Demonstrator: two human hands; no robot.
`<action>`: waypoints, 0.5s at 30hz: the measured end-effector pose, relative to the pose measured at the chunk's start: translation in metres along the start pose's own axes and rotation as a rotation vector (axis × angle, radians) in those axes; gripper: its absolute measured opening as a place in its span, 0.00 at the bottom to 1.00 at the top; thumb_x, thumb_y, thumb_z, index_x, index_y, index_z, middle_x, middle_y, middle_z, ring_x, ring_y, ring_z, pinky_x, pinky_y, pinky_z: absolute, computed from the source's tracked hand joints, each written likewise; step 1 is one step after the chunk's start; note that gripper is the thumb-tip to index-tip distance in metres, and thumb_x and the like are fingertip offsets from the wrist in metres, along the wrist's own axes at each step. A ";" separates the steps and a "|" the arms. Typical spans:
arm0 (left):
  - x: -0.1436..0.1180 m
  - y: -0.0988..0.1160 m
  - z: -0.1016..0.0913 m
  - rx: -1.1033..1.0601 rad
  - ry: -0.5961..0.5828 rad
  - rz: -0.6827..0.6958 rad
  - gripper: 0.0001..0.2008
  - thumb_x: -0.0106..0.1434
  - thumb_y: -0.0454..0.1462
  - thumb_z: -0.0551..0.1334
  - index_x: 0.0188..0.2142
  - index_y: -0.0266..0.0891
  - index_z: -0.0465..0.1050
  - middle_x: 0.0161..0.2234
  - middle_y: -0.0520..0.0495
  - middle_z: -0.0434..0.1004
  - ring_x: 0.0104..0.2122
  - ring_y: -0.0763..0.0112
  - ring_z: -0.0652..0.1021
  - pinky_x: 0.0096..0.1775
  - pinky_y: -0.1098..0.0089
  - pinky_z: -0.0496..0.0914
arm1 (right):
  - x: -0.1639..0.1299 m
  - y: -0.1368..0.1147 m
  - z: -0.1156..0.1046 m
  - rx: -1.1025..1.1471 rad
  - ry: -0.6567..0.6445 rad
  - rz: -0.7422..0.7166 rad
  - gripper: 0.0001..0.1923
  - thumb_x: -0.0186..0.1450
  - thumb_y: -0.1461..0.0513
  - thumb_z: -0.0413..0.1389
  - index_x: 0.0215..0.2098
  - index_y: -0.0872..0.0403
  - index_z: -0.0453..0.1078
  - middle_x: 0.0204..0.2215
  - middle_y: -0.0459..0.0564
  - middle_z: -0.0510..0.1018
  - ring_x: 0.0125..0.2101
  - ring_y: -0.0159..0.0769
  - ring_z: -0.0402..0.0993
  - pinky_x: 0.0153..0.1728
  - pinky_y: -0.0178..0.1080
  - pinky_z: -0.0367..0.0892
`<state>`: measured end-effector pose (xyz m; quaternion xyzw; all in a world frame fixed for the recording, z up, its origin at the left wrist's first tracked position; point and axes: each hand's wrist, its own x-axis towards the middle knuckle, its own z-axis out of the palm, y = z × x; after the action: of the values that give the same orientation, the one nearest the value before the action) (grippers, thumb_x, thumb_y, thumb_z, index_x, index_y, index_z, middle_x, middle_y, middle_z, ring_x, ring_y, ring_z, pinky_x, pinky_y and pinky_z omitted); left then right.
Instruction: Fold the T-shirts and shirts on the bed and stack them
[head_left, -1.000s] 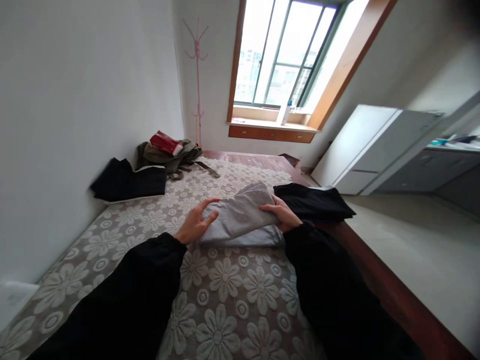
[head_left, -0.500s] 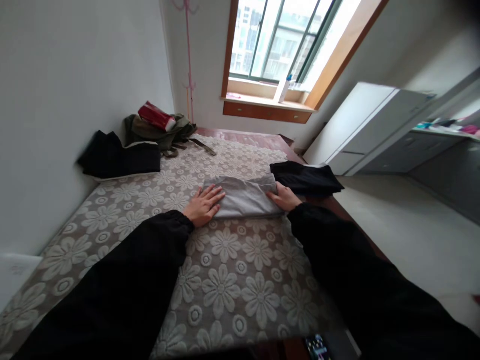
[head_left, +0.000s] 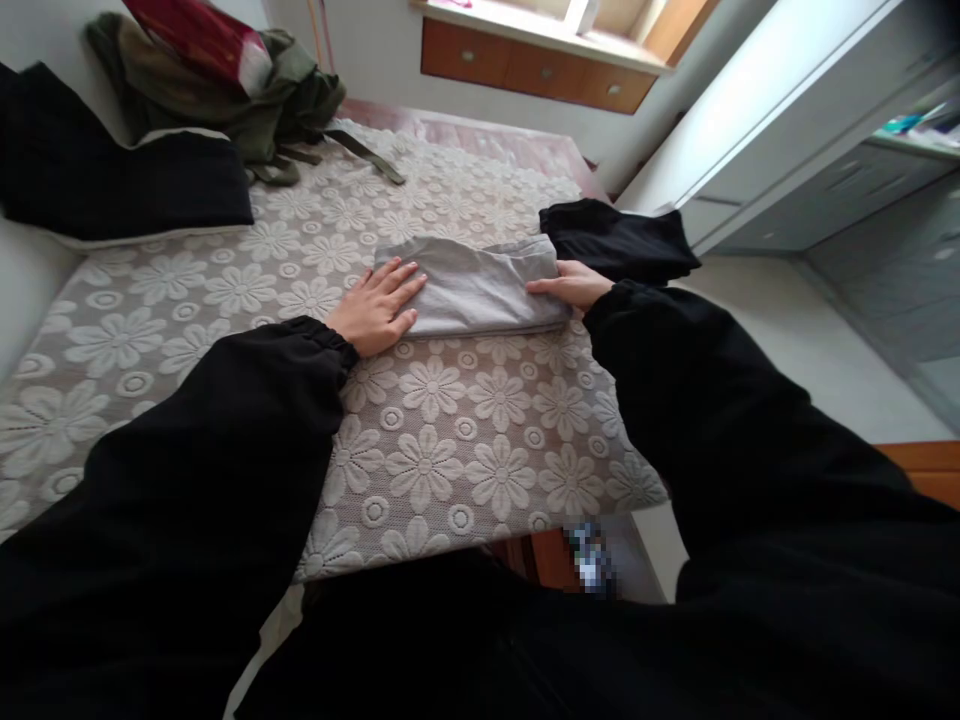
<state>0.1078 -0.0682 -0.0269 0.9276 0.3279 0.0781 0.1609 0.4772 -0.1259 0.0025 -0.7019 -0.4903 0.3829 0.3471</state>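
Head view, largest first: bed (head_left: 450,470) w/ a flower-pattern lace cover filled most of the frame. Black bedding (head_left: 112,175) lay at the far left by the wall, an olive bag (head_left: 225,95) w/ a red item (head_left: 199,35) on top behind it. Folded black garment (head_left: 619,240) sat at the bed's right edge, just beside the folded grey garment (head_left: 472,285), which lay mid-bed betw. the two hands.

Left hand (head_left: 375,310) was flat, fingers spread, pressing the grey garment's left end; it gripped nothing. Right hand (head_left: 570,288) lay palm-down at the right end, fingers together on the fabric edge, also not gripping.

Risks, as I judge them: top layer looked loose, so lifting either hand unevenly could let the fold spring open. Sideways pressure might bunch the lace cover & skew the stack. The black garment was near the drop to the floor; a nudge from the right sleeve could tip it off.
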 end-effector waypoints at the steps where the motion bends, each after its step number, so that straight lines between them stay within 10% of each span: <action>1: -0.001 0.000 0.000 0.007 0.006 0.003 0.34 0.75 0.45 0.51 0.77 0.42 0.51 0.78 0.47 0.42 0.77 0.56 0.45 0.75 0.49 0.38 | -0.002 -0.004 0.001 0.065 -0.018 0.045 0.13 0.56 0.65 0.71 0.38 0.55 0.77 0.37 0.50 0.83 0.47 0.48 0.81 0.59 0.58 0.73; 15: -0.001 -0.008 0.001 -0.031 0.036 0.079 0.33 0.75 0.47 0.52 0.75 0.39 0.55 0.78 0.46 0.46 0.77 0.55 0.46 0.75 0.50 0.44 | -0.023 -0.017 -0.005 0.343 -0.078 0.164 0.10 0.63 0.68 0.64 0.42 0.54 0.73 0.39 0.55 0.83 0.48 0.52 0.81 0.55 0.58 0.77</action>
<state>0.1029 -0.0628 -0.0302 0.9357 0.2925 0.1062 0.1662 0.4695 -0.1434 0.0242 -0.6547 -0.3721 0.5145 0.4100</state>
